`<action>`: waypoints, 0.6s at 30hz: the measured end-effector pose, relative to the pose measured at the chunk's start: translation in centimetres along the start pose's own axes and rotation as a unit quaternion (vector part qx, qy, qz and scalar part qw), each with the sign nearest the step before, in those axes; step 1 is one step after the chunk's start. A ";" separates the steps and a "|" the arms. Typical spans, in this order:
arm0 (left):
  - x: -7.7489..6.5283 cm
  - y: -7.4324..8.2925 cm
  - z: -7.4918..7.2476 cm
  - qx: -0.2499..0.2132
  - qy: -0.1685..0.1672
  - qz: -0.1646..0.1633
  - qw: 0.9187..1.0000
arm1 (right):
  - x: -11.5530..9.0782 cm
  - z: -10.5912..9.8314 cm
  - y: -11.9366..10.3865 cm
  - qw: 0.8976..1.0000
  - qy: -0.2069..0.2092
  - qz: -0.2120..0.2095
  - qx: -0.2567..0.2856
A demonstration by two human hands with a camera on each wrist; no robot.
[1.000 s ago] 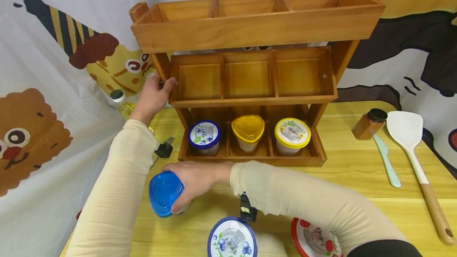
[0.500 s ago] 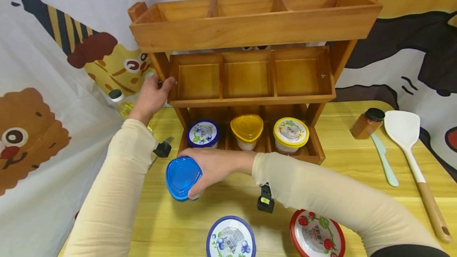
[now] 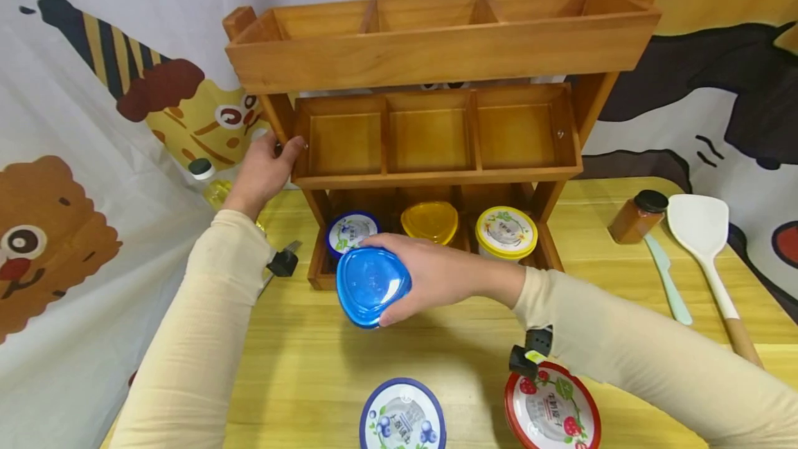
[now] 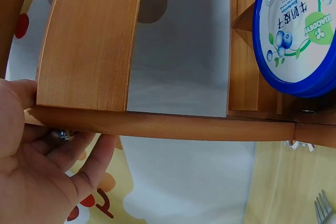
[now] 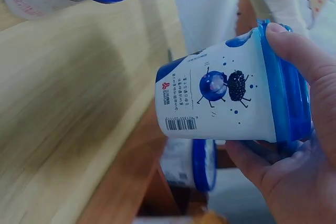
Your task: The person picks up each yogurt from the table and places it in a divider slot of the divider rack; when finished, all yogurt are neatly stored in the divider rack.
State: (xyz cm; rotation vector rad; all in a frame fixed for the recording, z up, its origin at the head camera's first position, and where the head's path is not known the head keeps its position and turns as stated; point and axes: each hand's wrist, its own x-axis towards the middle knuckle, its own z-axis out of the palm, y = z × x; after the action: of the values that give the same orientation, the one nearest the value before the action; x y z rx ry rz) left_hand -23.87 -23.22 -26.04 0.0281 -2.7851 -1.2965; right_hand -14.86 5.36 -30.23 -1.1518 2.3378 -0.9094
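Note:
My right hand [image 3: 436, 272] grips a white yogurt cup with a blue three-sided lid [image 3: 372, 286], held above the table before the bottom tier. Blueberry and blackberry drawings and a barcode show on the cup's side [image 5: 212, 95] in the right wrist view. My left hand [image 3: 264, 172] holds the left side post of a three-tier wooden rack [image 3: 436, 57], thumb on one side and fingers on the other. In the bottom tier sit a blue-rimmed blueberry tub [image 3: 351, 229], a yellow-lidded cup [image 3: 430, 220], partly hidden by my right hand, and a yellow-rimmed tub [image 3: 506, 231].
A blue-rimmed tub [image 3: 402, 418] and a red-rimmed strawberry tub [image 3: 553, 407] stand at the front. Rightward lie a brown jar [image 3: 637, 217], a pale green knife [image 3: 668, 279] and a white spatula [image 3: 698, 227]. A fork [image 4: 324, 209] and an oil bottle [image 3: 215, 186] are at left.
My right hand has carried the blue-lidded cup rightward and up towards the rack's bottom tier, uncovering the strawberry tub. My left hand keeps its hold on the post.

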 end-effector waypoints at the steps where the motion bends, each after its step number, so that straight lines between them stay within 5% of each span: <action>1: 0.0 0.0 0.0 0.002 0.000 0.001 1.000 | -0.6 -0.3 0.1 1.000 0.014 0.001 0.002; 7: 0.0 0.1 0.0 0.003 -0.002 0.004 1.000 | -3.6 -2.1 0.5 0.996 0.085 0.005 0.010; 18: -0.3 0.2 -0.1 -0.002 -0.004 -0.003 1.000 | -7.8 -4.0 1.1 0.989 0.132 0.073 0.001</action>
State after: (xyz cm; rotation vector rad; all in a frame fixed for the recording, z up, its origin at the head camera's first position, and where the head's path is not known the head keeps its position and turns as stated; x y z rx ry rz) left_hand -23.59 -23.16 -25.88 0.0325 -2.7919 -1.3053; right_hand -13.18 13.69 -27.71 -0.8908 2.5886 -1.0658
